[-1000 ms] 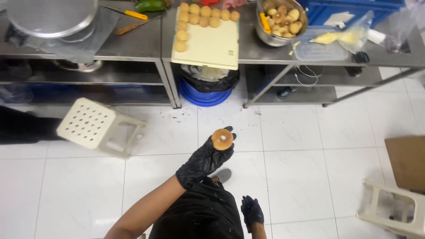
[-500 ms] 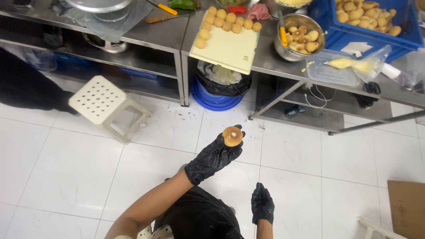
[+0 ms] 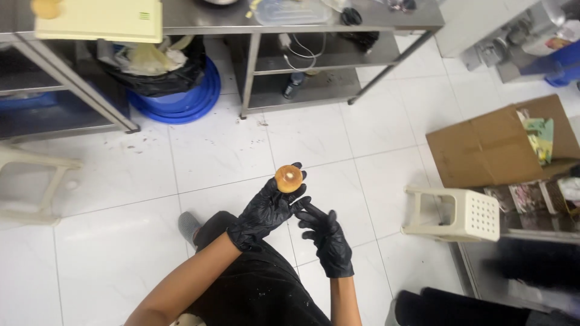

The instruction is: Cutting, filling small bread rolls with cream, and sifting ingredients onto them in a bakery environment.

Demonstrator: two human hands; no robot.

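Note:
Both my hands wear black gloves. My left hand point(image 3: 266, 211) is raised over the white tiled floor and holds a small round golden-brown bun point(image 3: 289, 178) at its fingertips. My right hand point(image 3: 326, 236) sits just below and to the right of it, fingers spread and empty, fingertips almost touching the left palm. Below the hands I see my dark apron and one grey shoe point(image 3: 188, 227).
A steel table point(image 3: 338, 24) with a lower shelf stands ahead, a pale cutting board point(image 3: 99, 19) on its left neighbour. A blue bin with a black bag point(image 3: 172, 84) sits under it. White stools point(image 3: 456, 212) point(image 3: 30, 184) flank me; an open cardboard box point(image 3: 495, 142) lies right.
The view has swung right and down, so the tables moved up and left. My right hand has risen close to the left hand. The bun stays held in the left hand.

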